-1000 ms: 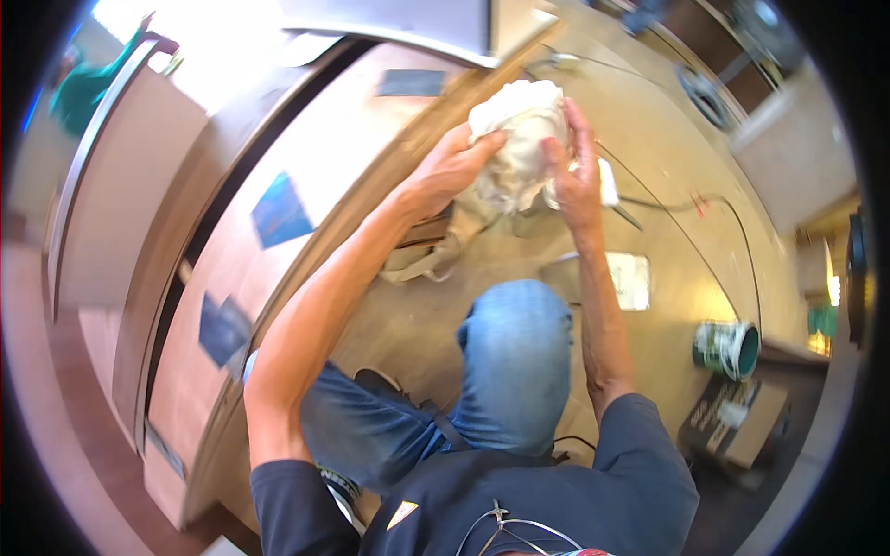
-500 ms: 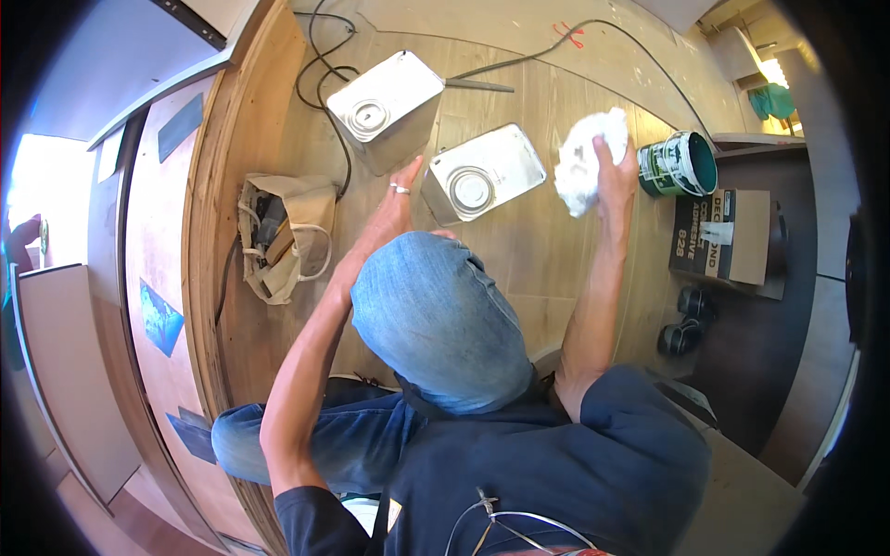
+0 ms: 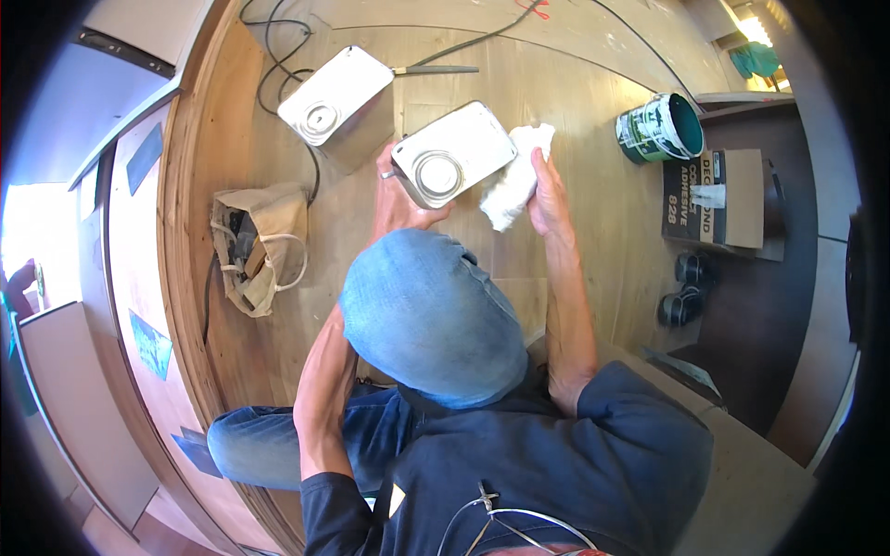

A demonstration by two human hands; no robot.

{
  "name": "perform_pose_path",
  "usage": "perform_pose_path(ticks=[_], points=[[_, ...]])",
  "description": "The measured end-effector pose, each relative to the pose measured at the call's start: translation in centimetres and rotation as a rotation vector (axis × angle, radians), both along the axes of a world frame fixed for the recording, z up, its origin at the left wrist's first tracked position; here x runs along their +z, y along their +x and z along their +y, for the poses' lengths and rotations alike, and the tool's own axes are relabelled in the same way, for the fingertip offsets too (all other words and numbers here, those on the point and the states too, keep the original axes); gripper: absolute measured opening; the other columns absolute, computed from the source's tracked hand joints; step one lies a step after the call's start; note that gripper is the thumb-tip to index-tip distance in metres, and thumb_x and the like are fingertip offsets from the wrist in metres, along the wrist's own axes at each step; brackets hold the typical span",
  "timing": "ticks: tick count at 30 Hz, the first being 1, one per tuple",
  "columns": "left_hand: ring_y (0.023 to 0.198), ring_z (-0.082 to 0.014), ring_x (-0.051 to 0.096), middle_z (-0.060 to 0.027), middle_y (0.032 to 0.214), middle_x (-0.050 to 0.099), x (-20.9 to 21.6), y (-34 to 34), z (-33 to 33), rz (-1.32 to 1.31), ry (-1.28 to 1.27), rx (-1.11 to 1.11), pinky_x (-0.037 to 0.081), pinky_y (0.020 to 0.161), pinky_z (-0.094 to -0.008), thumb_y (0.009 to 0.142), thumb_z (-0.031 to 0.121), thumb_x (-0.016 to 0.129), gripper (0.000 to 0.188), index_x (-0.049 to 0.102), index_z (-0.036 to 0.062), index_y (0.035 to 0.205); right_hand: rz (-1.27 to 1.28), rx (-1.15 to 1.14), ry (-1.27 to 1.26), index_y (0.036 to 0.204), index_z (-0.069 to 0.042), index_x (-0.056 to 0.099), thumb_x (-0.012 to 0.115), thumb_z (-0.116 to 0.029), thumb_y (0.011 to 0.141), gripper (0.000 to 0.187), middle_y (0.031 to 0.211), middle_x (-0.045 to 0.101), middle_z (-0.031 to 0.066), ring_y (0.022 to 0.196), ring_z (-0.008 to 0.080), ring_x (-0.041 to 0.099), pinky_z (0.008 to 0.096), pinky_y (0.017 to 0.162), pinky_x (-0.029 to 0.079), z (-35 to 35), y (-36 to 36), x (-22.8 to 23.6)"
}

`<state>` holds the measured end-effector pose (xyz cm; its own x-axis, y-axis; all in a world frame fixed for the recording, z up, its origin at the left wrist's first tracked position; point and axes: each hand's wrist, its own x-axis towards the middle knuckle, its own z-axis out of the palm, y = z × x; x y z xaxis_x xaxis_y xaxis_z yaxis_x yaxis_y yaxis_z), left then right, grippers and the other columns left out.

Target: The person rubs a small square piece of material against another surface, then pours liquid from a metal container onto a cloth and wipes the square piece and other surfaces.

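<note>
From the head view I see my left hand (image 3: 394,199) wrapped around the near edge of a square metal can (image 3: 452,153), fingers curled on it, holding it above the plywood floor (image 3: 575,83); my right hand (image 3: 547,190) is closed on a white rag (image 3: 513,176), pressing it against the can's side; a second metal can (image 3: 336,95) lies just beyond; a green paint tin (image 3: 660,127) lies well to the right, beside a cardboard box (image 3: 714,199); a canvas bag (image 3: 255,246) sits left.

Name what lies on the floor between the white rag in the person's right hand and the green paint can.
Nothing: in the head view, only bare wooden floor separates the white rag from the green paint can.
</note>
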<state>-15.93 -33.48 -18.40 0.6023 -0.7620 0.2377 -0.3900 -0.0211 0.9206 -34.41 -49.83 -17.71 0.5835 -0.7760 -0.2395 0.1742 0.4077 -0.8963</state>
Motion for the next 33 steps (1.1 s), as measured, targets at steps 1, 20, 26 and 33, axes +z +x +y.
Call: perform_pose_path(ticks=[1,20,26,33], points=[[0.112,-0.0325,0.057,-0.0183,0.124,0.052,-0.1,0.0,-0.2,0.027,-0.071,0.023,0.044,0.102,-0.0439,0.051,0.024,0.094,0.108,0.032,0.0001,0.136,-0.057,0.001,0.038,0.144,-0.002,0.043,0.053,-0.041,0.104,0.056,0.135,0.056,0.0091,0.122,0.0189,0.053,0.0364,0.107,0.040,0.0,0.2,0.0],[0.116,-0.0389,0.045,-0.0209,0.124,0.047,4.1,-0.9,-3.1,-0.276,0.028,0.155,0.037,0.103,-0.0494,0.050,0.025,0.092,0.109,0.033,0.0033,0.140,-0.198,-0.123,0.148,0.141,-0.005,0.046,0.035,-0.048,0.108,0.055,0.139,0.055,0.0087,0.130,0.0215,0.051,0.0402,0.112,0.038,-2.2,4.0,-2.4],[0.116,-0.0385,0.045,-0.0200,0.124,0.047,4.2,-0.6,-2.8,-0.346,0.071,0.224,0.035,0.104,-0.0498,0.049,0.024,0.091,0.111,0.033,0.0040,0.141,-0.235,-0.069,0.233,0.138,-0.006,0.049,0.036,-0.046,0.107,0.052,0.137,0.058,0.0098,0.128,0.0245,0.054,0.0430,0.111,0.041,-2.4,5.8,-2.8],[0.117,-0.0364,0.044,-0.0171,0.123,0.048,4.0,-1.9,-3.9,-0.374,0.030,0.209,0.033,0.104,-0.0522,0.048,0.025,0.092,0.112,0.032,0.0075,0.142,-0.274,-0.065,0.288,0.138,-0.006,0.049,0.039,-0.044,0.107,0.051,0.139,0.057,0.0110,0.128,0.0262,0.054,0.0445,0.111,0.041,-3.1,4.6,-2.6]])
